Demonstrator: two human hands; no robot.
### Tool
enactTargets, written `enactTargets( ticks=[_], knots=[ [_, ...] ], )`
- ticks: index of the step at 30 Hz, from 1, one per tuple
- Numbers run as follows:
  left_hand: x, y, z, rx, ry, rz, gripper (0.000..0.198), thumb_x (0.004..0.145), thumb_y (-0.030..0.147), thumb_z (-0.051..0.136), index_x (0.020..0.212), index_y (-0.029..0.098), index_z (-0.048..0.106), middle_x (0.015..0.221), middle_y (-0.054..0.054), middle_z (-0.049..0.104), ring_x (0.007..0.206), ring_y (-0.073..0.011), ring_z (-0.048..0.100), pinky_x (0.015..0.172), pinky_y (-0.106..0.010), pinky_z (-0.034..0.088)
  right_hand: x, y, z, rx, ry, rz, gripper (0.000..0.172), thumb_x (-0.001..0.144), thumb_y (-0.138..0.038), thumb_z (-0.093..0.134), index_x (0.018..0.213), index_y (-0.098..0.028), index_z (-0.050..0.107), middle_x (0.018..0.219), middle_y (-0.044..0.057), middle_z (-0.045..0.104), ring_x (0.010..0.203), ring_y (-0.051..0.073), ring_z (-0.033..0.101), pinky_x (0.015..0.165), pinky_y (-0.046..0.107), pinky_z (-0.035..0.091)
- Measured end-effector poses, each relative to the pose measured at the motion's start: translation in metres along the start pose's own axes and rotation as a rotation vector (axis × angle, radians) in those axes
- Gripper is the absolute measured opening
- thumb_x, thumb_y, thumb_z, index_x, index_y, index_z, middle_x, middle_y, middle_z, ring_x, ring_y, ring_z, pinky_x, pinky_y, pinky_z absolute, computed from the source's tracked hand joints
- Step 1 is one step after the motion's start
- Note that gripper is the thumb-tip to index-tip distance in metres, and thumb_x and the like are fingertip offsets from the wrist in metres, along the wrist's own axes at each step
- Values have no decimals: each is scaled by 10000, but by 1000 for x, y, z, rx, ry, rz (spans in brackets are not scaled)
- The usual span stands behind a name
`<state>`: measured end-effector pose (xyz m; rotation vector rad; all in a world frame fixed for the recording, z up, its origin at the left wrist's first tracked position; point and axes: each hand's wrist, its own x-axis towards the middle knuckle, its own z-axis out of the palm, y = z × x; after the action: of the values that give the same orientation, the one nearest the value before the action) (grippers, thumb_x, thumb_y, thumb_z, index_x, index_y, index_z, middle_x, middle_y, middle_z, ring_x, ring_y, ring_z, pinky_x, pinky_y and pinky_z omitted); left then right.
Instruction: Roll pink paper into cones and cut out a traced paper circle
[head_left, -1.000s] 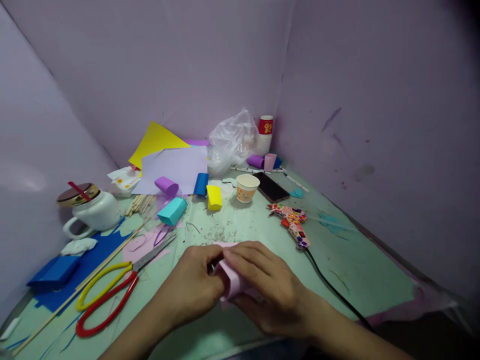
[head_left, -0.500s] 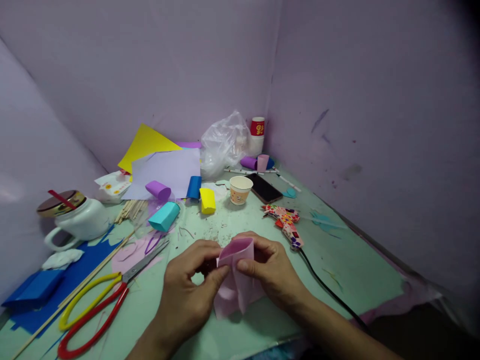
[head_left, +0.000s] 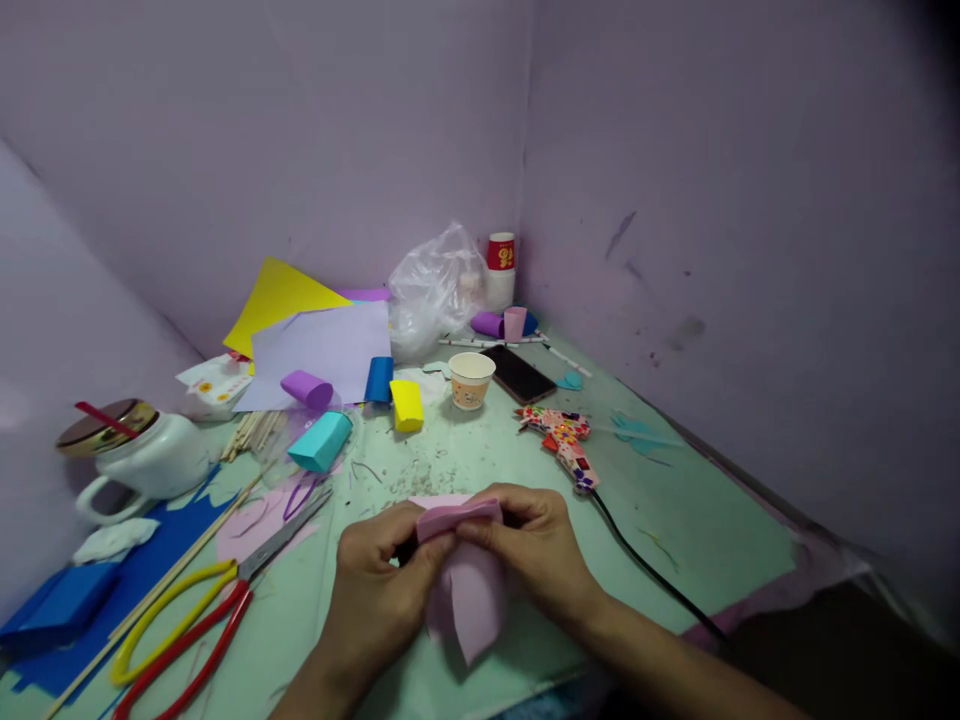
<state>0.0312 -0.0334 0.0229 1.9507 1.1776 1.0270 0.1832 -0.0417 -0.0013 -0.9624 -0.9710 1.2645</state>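
Both of my hands pinch a folded piece of pink paper (head_left: pixel 476 600) just above the near part of the table. My left hand (head_left: pixel 386 580) grips its left edge between thumb and fingers. On the other side, my right hand (head_left: pixel 536 545) presses the upper edge with its thumb, the fingers behind the sheet. The paper's top is squeezed nearly flat, and a pointed flap hangs below it. Scissors (head_left: pixel 244 580) with one yellow and one red handle lie to the left. A flower-patterned glue gun (head_left: pixel 562 440) rests beyond my right hand.
Past my hands stand a paper cup (head_left: pixel 471 382), a yellow paper tube (head_left: pixel 407 406) and a turquoise one (head_left: pixel 321 443). A phone (head_left: pixel 521 374) lies behind the cup. At far left is a white mug (head_left: pixel 154 460); a black cord (head_left: pixel 645 560) runs along the right.
The pink paper has tipped, and its open top is now pressed flatter between my hands. The whole view has shifted slightly, moving the table things a little left.
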Motion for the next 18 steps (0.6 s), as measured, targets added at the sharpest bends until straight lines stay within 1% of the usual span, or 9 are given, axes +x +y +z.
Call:
enactTargets(
  ticks=[3,5,8,10,12,15,16,18],
  knots=[
    [0,-5,0,-63,-7,-67,132,749,229,642,632,201,698,569,34,621,605,-122,600,545,-189,440,0,3,0,25,-27,46,40,584,-200,746,613,-177,731,546,-30,634,531,85,524,539,196,409],
    [0,-7,0,-97,-11,-115,106,733,227,656,646,212,715,580,34,637,592,-115,589,548,-188,442,1,4,-2,-1,-43,54,68,618,-231,722,625,-164,731,556,-20,622,536,86,509,529,199,397],
    [0,-8,0,-107,11,-152,86,711,203,659,674,222,734,582,32,649,558,-107,568,533,-189,439,2,2,-7,-124,-82,19,165,690,-289,667,710,-150,752,635,12,628,589,107,518,535,214,396],
    [0,-5,0,-113,27,-176,87,705,205,659,655,220,729,566,31,637,566,-111,570,532,-188,436,2,-3,-12,-206,-124,14,187,696,-287,661,768,-146,760,711,36,648,663,131,547,567,222,417],
    [1,-2,1,-130,31,-206,93,695,219,667,617,215,717,552,28,627,574,-118,574,525,-188,433,3,-8,-16,-224,-193,90,195,687,-265,662,809,-144,756,736,42,659,664,131,558,561,217,432],
    [2,1,3,-166,46,-242,78,662,211,681,592,213,716,542,23,634,546,-118,558,502,-188,425,1,-13,-19,-128,-299,298,254,669,-265,673,881,-138,730,641,6,623,510,91,526,467,198,437],
    [1,1,4,-173,59,-250,70,656,201,680,605,215,724,540,24,636,531,-114,546,497,-187,421,1,-14,-19,-77,-317,352,285,650,-262,688,903,-136,718,628,-6,611,491,88,527,457,201,451],
    [0,-1,6,-184,99,-251,72,655,197,673,646,219,741,530,27,632,517,-107,526,493,-186,413,-1,-14,-18,16,-334,416,347,591,-222,726,926,-135,695,647,-15,615,527,101,568,495,216,495]
  ],
)
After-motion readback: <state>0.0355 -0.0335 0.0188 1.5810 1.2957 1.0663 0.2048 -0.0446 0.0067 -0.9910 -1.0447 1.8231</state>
